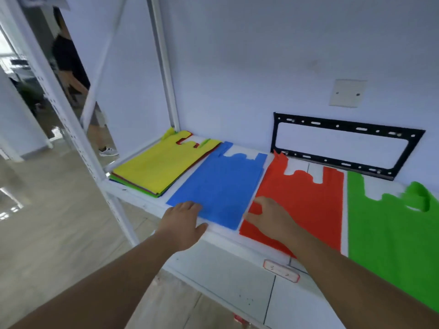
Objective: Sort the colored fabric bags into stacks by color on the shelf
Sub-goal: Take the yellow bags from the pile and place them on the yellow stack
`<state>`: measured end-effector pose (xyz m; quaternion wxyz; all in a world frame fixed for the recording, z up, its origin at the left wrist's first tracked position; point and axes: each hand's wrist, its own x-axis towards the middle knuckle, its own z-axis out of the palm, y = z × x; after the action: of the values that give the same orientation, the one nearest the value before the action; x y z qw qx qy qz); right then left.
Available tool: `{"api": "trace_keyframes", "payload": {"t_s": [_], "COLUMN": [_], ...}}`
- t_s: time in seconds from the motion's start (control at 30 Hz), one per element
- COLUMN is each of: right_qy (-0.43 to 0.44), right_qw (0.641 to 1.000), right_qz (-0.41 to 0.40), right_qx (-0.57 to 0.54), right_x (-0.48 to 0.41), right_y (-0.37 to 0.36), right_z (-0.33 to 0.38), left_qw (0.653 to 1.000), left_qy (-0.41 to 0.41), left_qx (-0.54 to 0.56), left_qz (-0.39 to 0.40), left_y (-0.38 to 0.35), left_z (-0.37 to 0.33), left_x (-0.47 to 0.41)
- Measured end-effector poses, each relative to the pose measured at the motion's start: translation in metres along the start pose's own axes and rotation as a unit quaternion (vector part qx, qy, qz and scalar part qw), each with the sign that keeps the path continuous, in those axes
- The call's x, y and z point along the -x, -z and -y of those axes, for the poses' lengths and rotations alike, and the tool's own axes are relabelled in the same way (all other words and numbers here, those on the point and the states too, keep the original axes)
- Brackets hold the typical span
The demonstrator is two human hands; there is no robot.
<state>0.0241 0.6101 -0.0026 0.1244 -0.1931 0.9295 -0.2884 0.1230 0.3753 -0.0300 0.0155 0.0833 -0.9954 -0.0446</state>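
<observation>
Blue bag (221,184) lies flat on the shelf (225,241), between the mixed pile (154,167) and the red bag (306,200). Left hand (184,222) open, palm down on its near corner; right hand (268,214) loosely open at its right edge. Square edges before releasing.

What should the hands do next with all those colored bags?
Probably lift the left hand off the blue bag and reach for the yellow bag topping the mixed pile. Blue, the red bag and the green bag already lie flat apart, while that pile still shows several colors at its edges.
</observation>
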Motion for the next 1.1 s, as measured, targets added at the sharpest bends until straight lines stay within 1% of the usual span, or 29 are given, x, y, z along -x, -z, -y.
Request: {"api": "trace_keyframes", "payload": {"t_s": [0.1, 0.23, 0.37, 0.53, 0.63, 0.8, 0.87, 0.9, 0.97, 1.0, 1.1], "right_qy": [0.004, 0.011, 0.001, -0.009, 0.006, 0.034, 0.028, 0.023, 0.014, 0.009, -0.017], "right_qw": [0.999, 0.998, 0.997, 0.997, 0.997, 0.995, 0.995, 0.995, 0.995, 0.995, 0.994], "right_qz": [0.010, 0.010, 0.036, 0.051, 0.065, 0.072, 0.072, 0.070, 0.060, 0.053, 0.023], "right_qx": [-0.042, -0.054, -0.063, -0.052, -0.049, -0.056, -0.063, -0.068, -0.078, -0.081, -0.101], "right_x": [-0.028, -0.061, -0.087, -0.127, -0.149, -0.175, -0.182, -0.186, -0.194, -0.199, -0.209], "right_y": [-0.037, -0.083, -0.108, -0.122, -0.129, -0.139, -0.144, -0.147, -0.152, -0.154, -0.163], "right_z": [0.056, 0.121, 0.154, 0.167, 0.172, 0.185, 0.190, 0.192, 0.195, 0.198, 0.204], "left_qw": [1.000, 1.000, 0.999, 0.997, 0.996, 0.988, 0.986, 0.988, 0.993, 0.994, 0.992], "left_qy": [0.010, 0.030, 0.035, 0.032, 0.028, 0.021, 0.021, 0.012, -0.022, -0.034, -0.054], "left_qx": [0.001, 0.010, 0.020, 0.059, 0.072, 0.141, 0.133, 0.109, 0.051, 0.039, 0.083], "left_qz": [0.003, 0.004, 0.005, 0.027, 0.042, 0.065, 0.095, 0.107, 0.104, 0.093, 0.075], "left_y": [0.006, 0.015, 0.021, 0.020, 0.014, 0.011, 0.007, 0.005, 0.000, -0.003, -0.010], "left_z": [0.067, 0.148, 0.195, 0.220, 0.228, 0.239, 0.241, 0.243, 0.249, 0.253, 0.264], "left_x": [0.004, 0.000, -0.018, -0.058, -0.079, -0.115, -0.125, -0.129, -0.139, -0.144, -0.159]}}
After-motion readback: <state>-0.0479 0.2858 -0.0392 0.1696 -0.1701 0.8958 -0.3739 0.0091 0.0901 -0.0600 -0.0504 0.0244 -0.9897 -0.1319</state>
